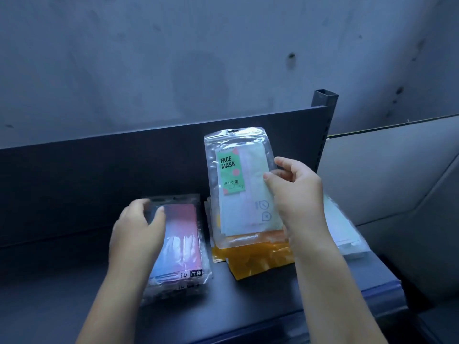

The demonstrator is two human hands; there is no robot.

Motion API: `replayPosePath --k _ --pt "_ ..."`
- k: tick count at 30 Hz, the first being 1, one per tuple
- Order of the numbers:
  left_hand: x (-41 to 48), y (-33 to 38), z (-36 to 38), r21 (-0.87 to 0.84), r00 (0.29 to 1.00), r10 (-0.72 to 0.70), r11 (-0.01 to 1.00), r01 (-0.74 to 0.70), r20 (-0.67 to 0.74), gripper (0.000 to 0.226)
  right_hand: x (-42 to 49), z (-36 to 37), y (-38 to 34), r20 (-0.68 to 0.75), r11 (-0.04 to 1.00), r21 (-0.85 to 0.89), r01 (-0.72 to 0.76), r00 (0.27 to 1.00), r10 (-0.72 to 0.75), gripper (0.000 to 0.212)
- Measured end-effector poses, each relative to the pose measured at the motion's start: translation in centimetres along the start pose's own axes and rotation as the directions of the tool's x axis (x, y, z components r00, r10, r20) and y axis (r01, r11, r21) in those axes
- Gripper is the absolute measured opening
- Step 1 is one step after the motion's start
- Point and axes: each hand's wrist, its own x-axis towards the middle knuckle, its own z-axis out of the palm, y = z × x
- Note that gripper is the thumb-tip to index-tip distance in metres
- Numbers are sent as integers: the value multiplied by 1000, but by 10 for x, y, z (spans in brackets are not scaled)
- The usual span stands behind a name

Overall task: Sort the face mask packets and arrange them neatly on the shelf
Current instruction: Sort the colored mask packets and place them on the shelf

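Observation:
My right hand (295,192) pinches a clear face mask packet with a green "FACE MASK" label (238,180) and holds it upright above the dark shelf (74,281). Beneath it lie orange packets (258,259) in a loose pile. To the left a stack of pink-and-blue packets (183,239) lies flat, and my left hand (139,227) rests on its upper left corner with curled fingers. More whitish packets (342,227) lie to the right, partly hidden behind my right forearm.
The shelf has a dark back panel (124,157) and a metal upright post (325,105) at its right end. A grey concrete wall rises behind. The shelf's front edge carries a blue strip (380,291).

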Motion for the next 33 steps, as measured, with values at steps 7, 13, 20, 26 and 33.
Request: replayPosePath --k 7,13,20,26,33 --pt "-25 65 27 -30 970 223 975 -221 93 50 23 -39 8 -50 999 -41 5 999 -7 31" --pt "-45 112 66 68 890 414 899 -432 191 55 45 -79 20 -115 987 -160 10 993 -29 39" --pt "-68 138 96 181 819 490 813 -553 299 68 66 -116 48 -170 928 -334 -166 979 113 38" --pt "-74 137 114 236 816 471 797 -556 334 58 86 -132 82 -190 868 -442 -225 970 154 34" --pt "-77 133 123 305 828 453 779 -547 331 50 75 -125 87 6 674 -735 -71 994 111 38"
